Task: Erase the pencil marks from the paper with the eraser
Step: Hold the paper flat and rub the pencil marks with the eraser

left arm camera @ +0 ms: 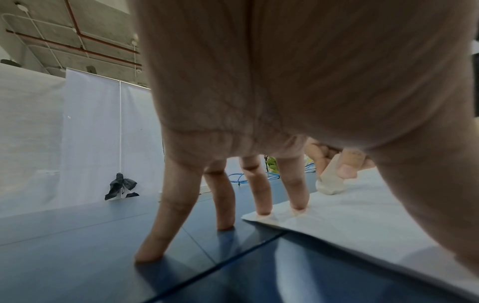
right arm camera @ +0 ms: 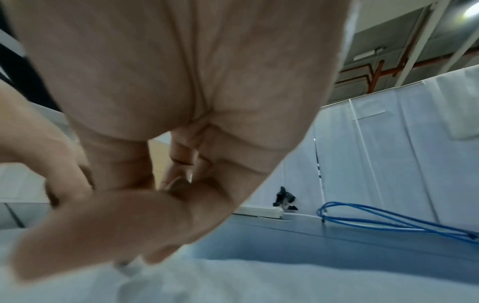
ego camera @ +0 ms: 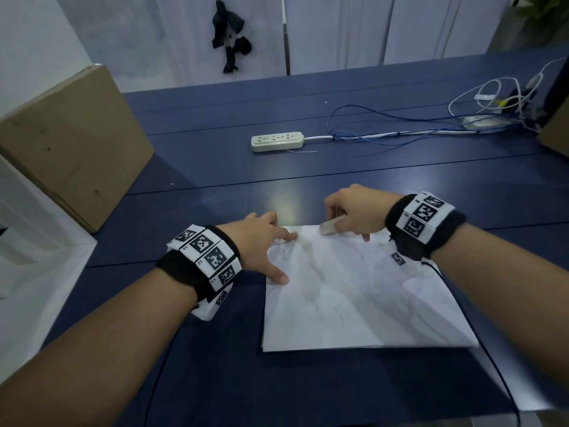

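Note:
A white sheet of paper (ego camera: pixel 354 291) with faint pencil lines lies on the dark blue table (ego camera: pixel 215 180). My left hand (ego camera: pixel 261 241) is spread with straight fingers; two fingertips (left arm camera: pixel 264 212) press the paper's (left arm camera: pixel 362 221) far left corner, the others stand on the table (left arm camera: pixel 77 246). My right hand (ego camera: pixel 351 211) pinches a whitish eraser (ego camera: pixel 328 227) and holds its tip on the paper near the far edge. From the left wrist view the eraser (left arm camera: pixel 330 180) stands tilted on the sheet. The right wrist view shows curled fingers (right arm camera: pixel 178 164); the eraser there is hidden.
A cream power strip (ego camera: pixel 277 141) lies further back, with blue cables (ego camera: pixel 385 131) and white cords (ego camera: pixel 480 97) trailing right. A cardboard box (ego camera: pixel 70 143) stands at the left, another box edge (ego camera: pixel 557 134) at the far right. A thin black wire (ego camera: pixel 492 349) runs from my right wristband.

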### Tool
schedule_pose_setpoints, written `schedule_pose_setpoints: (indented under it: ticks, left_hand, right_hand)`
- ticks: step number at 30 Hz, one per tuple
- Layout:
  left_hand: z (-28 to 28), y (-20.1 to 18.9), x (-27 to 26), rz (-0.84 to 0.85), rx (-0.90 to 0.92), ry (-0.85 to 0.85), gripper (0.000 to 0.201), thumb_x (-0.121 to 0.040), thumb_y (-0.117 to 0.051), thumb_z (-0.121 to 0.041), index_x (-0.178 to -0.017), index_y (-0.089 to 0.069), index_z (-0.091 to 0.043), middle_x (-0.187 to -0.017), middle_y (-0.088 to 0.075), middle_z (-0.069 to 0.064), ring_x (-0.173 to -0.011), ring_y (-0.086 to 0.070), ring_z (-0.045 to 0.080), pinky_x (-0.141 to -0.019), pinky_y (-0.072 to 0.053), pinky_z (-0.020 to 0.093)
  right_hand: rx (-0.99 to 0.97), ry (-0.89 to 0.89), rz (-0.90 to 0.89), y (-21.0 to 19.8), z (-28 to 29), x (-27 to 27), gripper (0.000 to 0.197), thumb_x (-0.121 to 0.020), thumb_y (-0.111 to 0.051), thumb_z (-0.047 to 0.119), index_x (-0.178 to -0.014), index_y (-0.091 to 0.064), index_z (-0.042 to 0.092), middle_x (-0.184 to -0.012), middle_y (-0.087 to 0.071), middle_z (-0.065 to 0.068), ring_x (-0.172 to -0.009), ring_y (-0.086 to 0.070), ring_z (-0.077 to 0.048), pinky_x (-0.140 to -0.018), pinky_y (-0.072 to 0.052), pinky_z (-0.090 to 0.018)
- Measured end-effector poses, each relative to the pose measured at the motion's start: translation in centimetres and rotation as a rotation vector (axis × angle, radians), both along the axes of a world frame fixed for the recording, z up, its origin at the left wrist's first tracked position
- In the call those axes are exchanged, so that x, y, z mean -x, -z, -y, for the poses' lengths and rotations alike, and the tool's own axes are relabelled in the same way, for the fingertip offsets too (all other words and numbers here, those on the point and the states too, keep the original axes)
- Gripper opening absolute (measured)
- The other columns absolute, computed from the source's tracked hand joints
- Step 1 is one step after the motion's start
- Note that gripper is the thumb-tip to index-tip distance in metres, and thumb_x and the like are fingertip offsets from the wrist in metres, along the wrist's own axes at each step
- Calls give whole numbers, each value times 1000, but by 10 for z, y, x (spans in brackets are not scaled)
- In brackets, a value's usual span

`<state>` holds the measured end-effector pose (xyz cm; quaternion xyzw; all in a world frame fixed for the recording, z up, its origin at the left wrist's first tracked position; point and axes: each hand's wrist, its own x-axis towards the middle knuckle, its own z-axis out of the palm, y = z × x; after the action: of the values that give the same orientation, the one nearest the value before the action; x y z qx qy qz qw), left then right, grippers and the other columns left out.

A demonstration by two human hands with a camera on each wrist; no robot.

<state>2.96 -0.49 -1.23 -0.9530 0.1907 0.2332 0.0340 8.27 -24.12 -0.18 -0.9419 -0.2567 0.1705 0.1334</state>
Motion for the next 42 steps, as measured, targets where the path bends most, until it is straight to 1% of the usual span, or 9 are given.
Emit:
schedule_pose_setpoints:
  ticks: [5, 11, 18, 24, 26, 30, 34, 37, 42]
  left_hand:
    - [-2, 2, 0, 8, -1, 0, 98, -67, -71, -75, -150, -29, -44, -114, -28, -12, -109, -37, 19, -94, -48, 43]
    - [-1, 1, 0, 2, 3, -11, 97, -66, -71, -75, -149, -30, -46, -112, -28, -12, -104, -34, 17, -93, -48, 45]
    - [0, 1, 0, 3, 1, -10, 98, -67, -72, -73, -150, -31, -42, -113, -28, -12, -109, -36, 19, -95, -48, 44]
    - [1, -1, 1, -2, -9, -9, 96, -68, -72, -73, -150, -29, -44, -114, -29, -11, -107, -36, 19, -94, -48, 44]
    - [1, 0, 1, 1, -5, -11, 96, -68, -72, -72, -149, -31, -44, -113, -28, -11, -107, -36, 19, -94, -48, 45]
    - [1, -1, 1, -6, -5, -13, 98, -67, -72, -73, -150, -29, -43, -113, -27, -12, -111, -35, 20, -95, -48, 46]
    - [1, -2, 1, -2, -6, -16, 96, -67, -72, -73, -150, -31, -43, -112, -27, -12, -105, -32, 18, -95, -47, 46]
    - [2, -3, 2, -3, -10, -13, 96, -69, -72, -72, -150, -30, -42, -112, -26, -11, -105, -32, 18, -96, -46, 44]
    - [1, -1, 3, 5, -12, -8, 97, -69, -71, -73, -150, -29, -42, -112, -27, -11, -109, -36, 19, -95, -47, 43]
  right_hand:
    - [13, -179, -305, -3, 0, 28, 35, -81, -81, 52, -82, -68, 20, -63, -64, 3, -46, -61, -16, -56, -55, -30]
    - [-9, 31, 35, 0, -6, -2, 32, -89, -70, 48, -81, -59, 19, -75, -64, 2, -47, -70, -25, -61, -56, -33]
    - [64, -184, -294, -4, -2, 27, 36, -78, -80, 55, -81, -67, 21, -62, -64, 6, -49, -62, -18, -51, -52, -27]
    - [49, 14, 51, -3, -6, 1, 29, -90, -68, 46, -79, -55, 23, -77, -60, 3, -44, -67, -23, -59, -56, -36]
    - [20, -31, -4, -1, -3, 6, 27, -91, -68, 44, -78, -55, 24, -75, -59, 4, -46, -67, -23, -56, -56, -36]
    - [39, -194, -357, -3, -1, 30, 35, -79, -82, 52, -81, -68, 20, -64, -65, 3, -51, -62, -20, -50, -52, -26]
    - [33, -88, -158, -1, -5, 10, 36, -81, -77, 55, -86, -64, 21, -69, -69, 3, -49, -68, -22, -59, -56, -29]
    - [-5, 44, 14, 1, -1, -3, 32, -90, -69, 49, -85, -59, 19, -76, -65, 3, -44, -67, -24, -50, -53, -30]
    - [-15, -156, -283, 2, 2, 24, 33, -82, -78, 50, -82, -65, 20, -62, -63, 7, -50, -60, -20, -48, -53, -30]
